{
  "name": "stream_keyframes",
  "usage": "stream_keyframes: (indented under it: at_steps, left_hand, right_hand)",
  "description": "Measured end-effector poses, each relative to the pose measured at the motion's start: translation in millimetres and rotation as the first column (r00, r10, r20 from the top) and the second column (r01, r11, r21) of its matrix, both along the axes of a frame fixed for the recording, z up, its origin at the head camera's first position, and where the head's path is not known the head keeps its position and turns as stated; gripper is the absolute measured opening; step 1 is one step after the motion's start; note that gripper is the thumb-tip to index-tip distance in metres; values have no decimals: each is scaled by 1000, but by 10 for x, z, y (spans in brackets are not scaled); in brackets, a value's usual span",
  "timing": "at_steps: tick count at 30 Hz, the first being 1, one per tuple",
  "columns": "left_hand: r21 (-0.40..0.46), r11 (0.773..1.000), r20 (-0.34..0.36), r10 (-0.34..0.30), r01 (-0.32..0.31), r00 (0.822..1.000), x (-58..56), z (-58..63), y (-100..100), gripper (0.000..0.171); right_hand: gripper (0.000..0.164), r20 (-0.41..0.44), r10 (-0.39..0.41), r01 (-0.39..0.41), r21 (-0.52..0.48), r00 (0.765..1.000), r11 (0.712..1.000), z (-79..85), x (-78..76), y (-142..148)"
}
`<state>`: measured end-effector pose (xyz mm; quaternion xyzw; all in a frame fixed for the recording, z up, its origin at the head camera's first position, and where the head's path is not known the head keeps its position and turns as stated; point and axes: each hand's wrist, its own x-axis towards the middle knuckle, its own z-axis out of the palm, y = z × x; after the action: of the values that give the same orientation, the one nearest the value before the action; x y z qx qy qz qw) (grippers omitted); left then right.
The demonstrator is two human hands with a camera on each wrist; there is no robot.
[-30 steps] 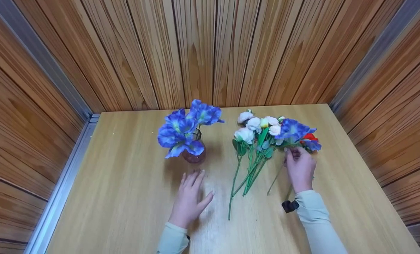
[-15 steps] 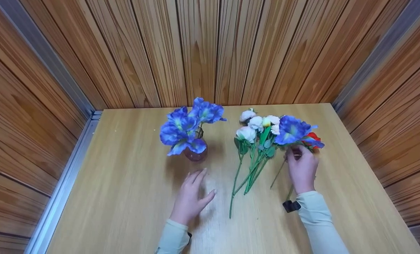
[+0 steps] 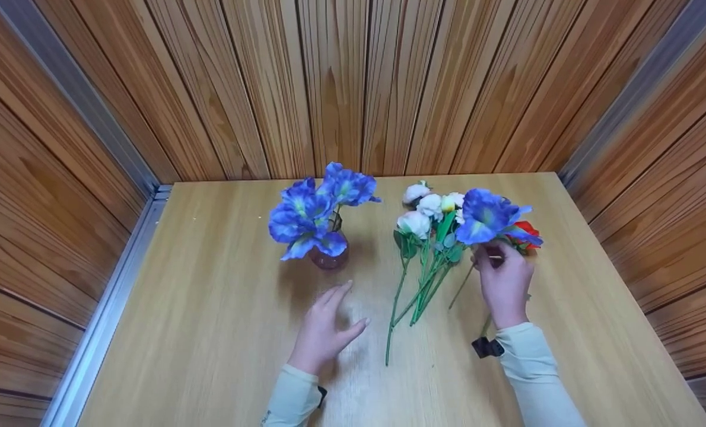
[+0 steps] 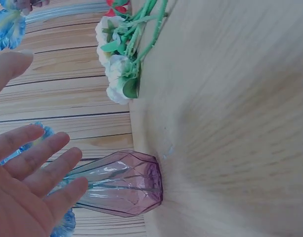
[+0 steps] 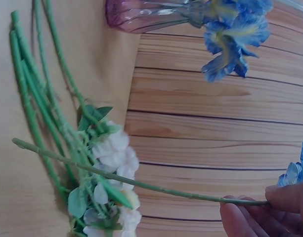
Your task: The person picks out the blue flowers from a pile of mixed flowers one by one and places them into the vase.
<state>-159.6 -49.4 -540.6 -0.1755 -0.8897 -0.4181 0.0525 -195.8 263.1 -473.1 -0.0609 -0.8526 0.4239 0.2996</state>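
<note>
My right hand pinches the stem of a blue artificial iris between thumb and fingers, just below the bloom. In the right wrist view that stem slants across the view, its lower end free above the other stems. My left hand hovers over the table with fingers spread, holding nothing. Beyond its fingertips a pinkish faceted glass vase stands upright, apart from the hand in the head view. Several blue irises stand in the vase, their stems visible through the glass.
White flowers with green stems lie in a bunch right of the vase. A red flower lies partly hidden behind the held iris. Wood-plank walls enclose the table at the back and sides.
The held iris has risen slightly and shifted left with my right hand. My left hand has drifted a little to the right, still spread. The vase and white flowers have stayed put.
</note>
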Motion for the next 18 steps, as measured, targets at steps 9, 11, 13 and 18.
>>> stream_keyframes:
  at_steps: [9, 11, 13, 18]
  left_hand:
    - [106, 993, -58, -45, 51, 997, -46, 24, 81, 65]
    - [117, 991, -72, -50, 58, 996, -57, 38, 102, 64]
    - [130, 989, -89, -58, 69, 994, -68, 54, 126, 63]
    - [153, 983, -93, -88, 102, 992, -93, 92, 197, 60]
  right_hand:
    - [6, -57, 43, -45, -26, 997, 999, 106, 57, -141]
    - [6, -64, 50, -52, -29, 997, 998, 123, 67, -168]
    - [10, -72, 60, -62, -31, 996, 998, 140, 77, -194]
    - [15, -75, 79, -82, -27, 994, 996, 174, 102, -269]
